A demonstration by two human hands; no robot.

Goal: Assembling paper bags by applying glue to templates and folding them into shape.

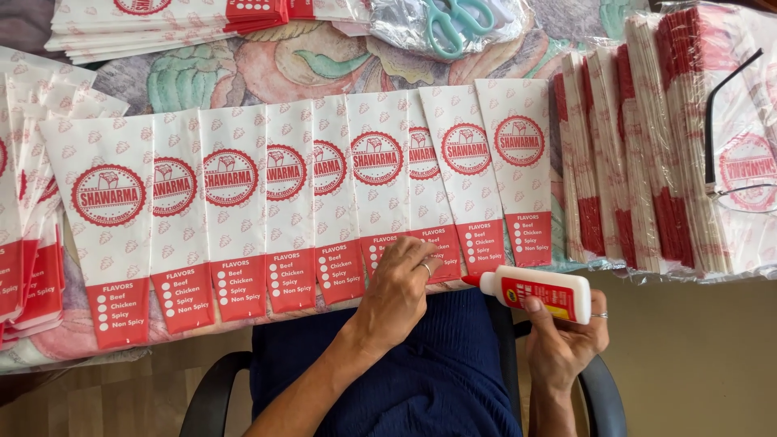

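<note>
- Pressing down: your left hand (398, 293) lay flat, fingers spread, on the red bottom strips of the paper sleeves (324, 202) at the table's near edge. It pinned them and gripped nothing.
- Your right hand (566, 344) was clenched round the glue bottle (538, 293), which lay sideways with its red nozzle pointing left, tip just beside the near edge of the fanned row.
- Sleeve row: I counted about ten, overlapped like shingles across the middle of the table (267, 61), white with round red emblems, red strips all toward you.
- Handling, my read: the sleeves were thin, light and floppy, sliding easily on each other. Hold them flat by palm pressure on the strips, not by pinching a corner, and watch for creasing.
- The bottle looked like light, squeezable plastic. Grip mid-body, as you did.
- Counts elsewhere: one glue bottle, one pair of teal scissors (453, 20) at the far edge in clear wrap, one pair of spectacles (728, 146) on the wrapped bundles (647, 146) at the right edge.
- Further stacks sat at the left edge (28, 202) and far-left corner (162, 24); the sheets there were too many to count.
</note>
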